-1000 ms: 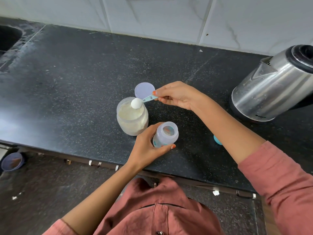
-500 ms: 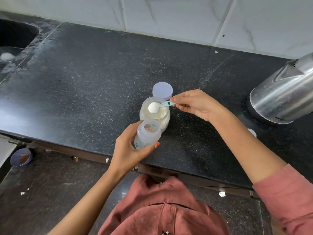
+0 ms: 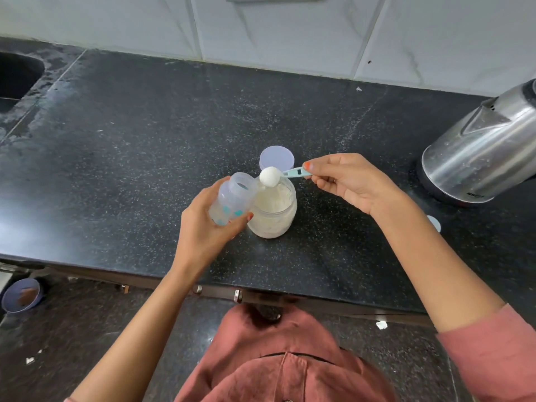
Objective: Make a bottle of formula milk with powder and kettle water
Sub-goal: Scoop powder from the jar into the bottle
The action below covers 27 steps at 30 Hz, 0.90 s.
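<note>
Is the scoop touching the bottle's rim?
Cannot tell. In the head view the heaped scoop sits right beside the mouth of the tilted bottle, above the powder jar; neither gap nor contact shows plainly.

— Where does the jar (image 3: 274, 216) stand?
— On the counter (image 3: 145, 140), near the middle of its front edge. The lid (image 3: 277, 159) lies just behind it.
— And the bottle (image 3: 232, 201)?
— Just left of the jar, held off the counter in the left hand (image 3: 203, 236) and tilted, mouth toward the jar.
— The scoop (image 3: 290, 173)?
— Over the jar's opening, right beside the bottle's mouth. The right hand (image 3: 348, 181) pinches its handle from the right.
— Anything else?
— The kettle (image 3: 478, 152) stands at the far right of the counter and the sink (image 3: 14, 76) is at the far left. A bowl (image 3: 20, 295) sits on the floor below the counter, at the left.
</note>
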### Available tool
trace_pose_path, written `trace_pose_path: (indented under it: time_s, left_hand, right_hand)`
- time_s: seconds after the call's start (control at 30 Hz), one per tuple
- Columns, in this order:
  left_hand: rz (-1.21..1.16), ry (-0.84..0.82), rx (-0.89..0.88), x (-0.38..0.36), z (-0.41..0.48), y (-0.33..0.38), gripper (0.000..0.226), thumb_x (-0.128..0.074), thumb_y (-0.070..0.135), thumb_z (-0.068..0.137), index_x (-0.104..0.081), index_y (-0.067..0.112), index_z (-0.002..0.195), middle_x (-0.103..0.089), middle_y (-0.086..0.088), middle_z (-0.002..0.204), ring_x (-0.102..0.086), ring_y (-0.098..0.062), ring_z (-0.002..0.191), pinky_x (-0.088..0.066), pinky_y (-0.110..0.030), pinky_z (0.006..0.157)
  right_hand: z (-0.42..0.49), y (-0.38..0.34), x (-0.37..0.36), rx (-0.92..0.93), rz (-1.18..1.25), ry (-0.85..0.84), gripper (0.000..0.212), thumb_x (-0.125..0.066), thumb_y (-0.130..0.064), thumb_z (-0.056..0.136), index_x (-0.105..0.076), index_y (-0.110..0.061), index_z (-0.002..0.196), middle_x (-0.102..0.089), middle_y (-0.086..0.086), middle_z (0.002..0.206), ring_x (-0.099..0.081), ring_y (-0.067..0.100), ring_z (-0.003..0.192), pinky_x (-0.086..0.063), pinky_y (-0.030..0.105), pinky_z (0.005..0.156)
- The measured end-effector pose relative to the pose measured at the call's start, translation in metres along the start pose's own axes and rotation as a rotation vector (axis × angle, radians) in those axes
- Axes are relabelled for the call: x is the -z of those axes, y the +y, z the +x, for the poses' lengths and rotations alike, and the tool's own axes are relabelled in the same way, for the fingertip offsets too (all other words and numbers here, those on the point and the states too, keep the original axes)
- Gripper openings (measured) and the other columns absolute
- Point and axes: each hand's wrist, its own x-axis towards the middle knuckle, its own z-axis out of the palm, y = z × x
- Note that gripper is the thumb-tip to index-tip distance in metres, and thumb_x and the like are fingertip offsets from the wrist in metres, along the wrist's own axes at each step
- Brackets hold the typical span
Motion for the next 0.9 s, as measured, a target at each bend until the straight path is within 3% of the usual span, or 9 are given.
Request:
trace_pose_path:
  time_s: [0.17,0.33,0.6,0.77,0.9]
  left_hand:
    - [0.021,-0.039,-0.027,0.005,0.012,0.001,0.060,-0.082,0.019,0.066,-0.054,0.037,0.116,-0.054,0.029,0.101,-0.047,0.023,0.090,-0.035,0.000,0.079]
    - [0.023,-0.075,-0.037,0.009,0.016,0.006,0.060,-0.083,0.025,0.063,-0.054,0.041,0.114,-0.060,0.019,0.103,-0.051,0.011,0.091,-0.036,-0.001,0.079]
    - [0.031,-0.119,0.001,0.009,0.021,0.012,0.057,-0.073,0.039,0.060,-0.058,0.038,0.114,-0.063,0.010,0.104,-0.054,0.002,0.094,-0.038,-0.006,0.081]
    - [-0.006,-0.127,0.018,0.008,0.022,0.018,0.050,-0.073,0.040,0.060,-0.056,0.046,0.106,-0.066,0.009,0.101,-0.060,-0.005,0.094,-0.044,-0.018,0.084]
    - [-0.011,-0.134,0.021,0.008,0.023,0.022,0.047,-0.073,0.040,0.061,-0.055,0.049,0.103,-0.066,0.013,0.098,-0.059,0.002,0.091,-0.042,-0.009,0.079]
  right_hand:
    - [-0.006,-0.004,-0.003,0.038,0.034,0.008,0.003,-0.066,-0.009,0.081,-0.067,-0.009,0.084,-0.065,-0.009,0.059,-0.057,0.001,0.055,-0.048,0.009,0.055]
    - [-0.009,-0.009,-0.013,0.111,0.023,0.029,0.003,-0.066,-0.008,0.082,-0.067,-0.007,0.084,-0.064,-0.005,0.064,-0.057,0.000,0.053,-0.049,0.009,0.058]
    - [-0.012,-0.012,-0.024,0.336,-0.201,0.090,0.010,-0.067,-0.003,0.080,-0.068,-0.011,0.074,-0.061,0.005,0.065,-0.052,0.000,0.049,-0.047,0.010,0.058]
    - [-0.016,-0.007,-0.030,0.578,-0.373,0.148,0.009,-0.070,-0.006,0.078,-0.072,-0.014,0.075,-0.064,-0.021,0.065,-0.054,-0.003,0.050,-0.044,0.008,0.055]
    - [-0.018,0.001,-0.034,0.729,-0.449,0.177,0.008,-0.072,-0.007,0.076,-0.072,-0.012,0.083,-0.061,-0.021,0.072,-0.056,-0.006,0.060,-0.041,0.006,0.059]
